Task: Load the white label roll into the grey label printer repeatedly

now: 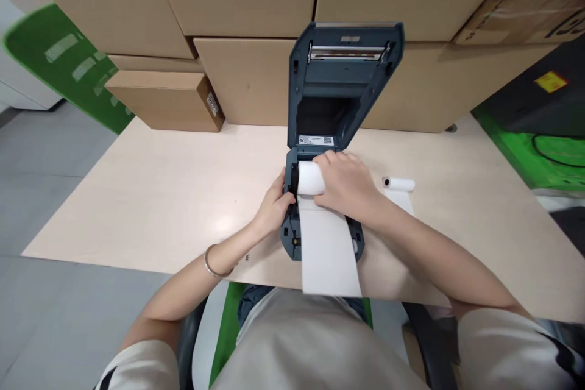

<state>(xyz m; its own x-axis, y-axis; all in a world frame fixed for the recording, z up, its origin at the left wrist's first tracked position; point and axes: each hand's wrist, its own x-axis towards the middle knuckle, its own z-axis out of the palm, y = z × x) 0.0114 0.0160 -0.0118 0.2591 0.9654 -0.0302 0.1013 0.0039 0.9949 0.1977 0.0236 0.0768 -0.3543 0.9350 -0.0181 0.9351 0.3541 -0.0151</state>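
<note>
A dark blue-grey label printer (320, 82) stands on the table with its lid raised and leaning back. Inside its lower half sits a white paper roll (311, 178); a strip of paper (326, 250) runs from it toward me, past the table's front edge. My right hand (346, 186) is closed over the right side of the roll, its fingertips curled over the top. At the printer's left wall, my left hand (275, 206) grips the side, thumb on the inner edge and fingers outside, partly hidden.
A smaller white roll (400, 184) with a loose paper tail lies to the right on the table (183, 195). Large cardboard boxes (249, 82) form a wall behind the printer, and a flat brown box (167, 100) stands at the back left. A chair armrest (192, 341) is beside me.
</note>
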